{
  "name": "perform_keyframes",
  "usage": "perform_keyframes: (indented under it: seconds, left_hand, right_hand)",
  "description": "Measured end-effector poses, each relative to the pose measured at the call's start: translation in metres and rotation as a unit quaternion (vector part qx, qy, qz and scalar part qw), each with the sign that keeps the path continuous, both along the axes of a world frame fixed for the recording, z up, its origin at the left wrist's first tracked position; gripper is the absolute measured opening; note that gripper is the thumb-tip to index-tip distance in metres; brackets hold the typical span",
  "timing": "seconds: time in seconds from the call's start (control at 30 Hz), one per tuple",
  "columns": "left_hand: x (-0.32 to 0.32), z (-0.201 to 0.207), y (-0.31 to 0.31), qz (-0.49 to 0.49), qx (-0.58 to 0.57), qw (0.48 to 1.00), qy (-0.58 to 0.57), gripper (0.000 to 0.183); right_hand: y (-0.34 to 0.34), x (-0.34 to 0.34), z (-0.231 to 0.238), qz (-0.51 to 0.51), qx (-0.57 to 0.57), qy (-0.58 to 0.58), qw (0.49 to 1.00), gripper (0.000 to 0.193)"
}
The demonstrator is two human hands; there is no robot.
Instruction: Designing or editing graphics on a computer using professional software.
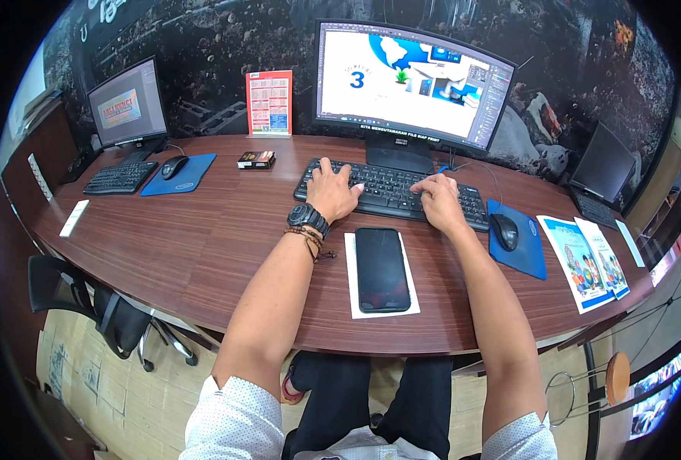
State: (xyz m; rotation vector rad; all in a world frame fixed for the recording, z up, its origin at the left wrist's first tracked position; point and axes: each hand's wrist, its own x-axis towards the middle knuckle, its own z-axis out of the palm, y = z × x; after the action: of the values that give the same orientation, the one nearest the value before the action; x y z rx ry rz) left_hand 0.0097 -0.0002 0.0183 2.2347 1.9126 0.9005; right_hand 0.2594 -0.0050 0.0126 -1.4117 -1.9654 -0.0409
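Note:
My left hand rests over the left end of a black keyboard, fingers spread on the keys and thumb held out, with nothing in it. A black watch and beaded bracelets circle that wrist. Toward the keyboard's right part, my right hand has its index finger stretched onto the keys and its other fingers loosely bent, holding nothing. Behind the keyboard stands a wide lit monitor showing a blue and white design. Between my forearms a black phone lies on white paper, its screen dark.
Right of the keyboard, a black mouse sits on a blue pad, beside printed booklets. A small dark box and a red-and-white sign stand left. Another monitor, keyboard and mouse occupy the far left.

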Motion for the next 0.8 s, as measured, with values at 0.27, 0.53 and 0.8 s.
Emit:
perform_keyframes:
  seconds: [0.27,0.53,0.8]
  left_hand:
    - [-0.004,0.006,-0.004,-0.086,0.035,0.991,0.099,0.048]
    - [-0.003,-0.004,0.006,-0.046,0.036,0.997,0.054,0.063]
    - [-0.010,-0.018,0.013,-0.055,0.165,0.983,0.055,0.048]
  right_hand:
    - [0.002,-0.011,0.003,0.003,0.007,0.024,1.000,0.024]
    - [0.007,-0.014,-0.007,0.019,0.013,0.009,1.000,0.022]
    - [0.000,-0.061,-0.011,0.071,-0.021,-0.105,0.992,0.030]
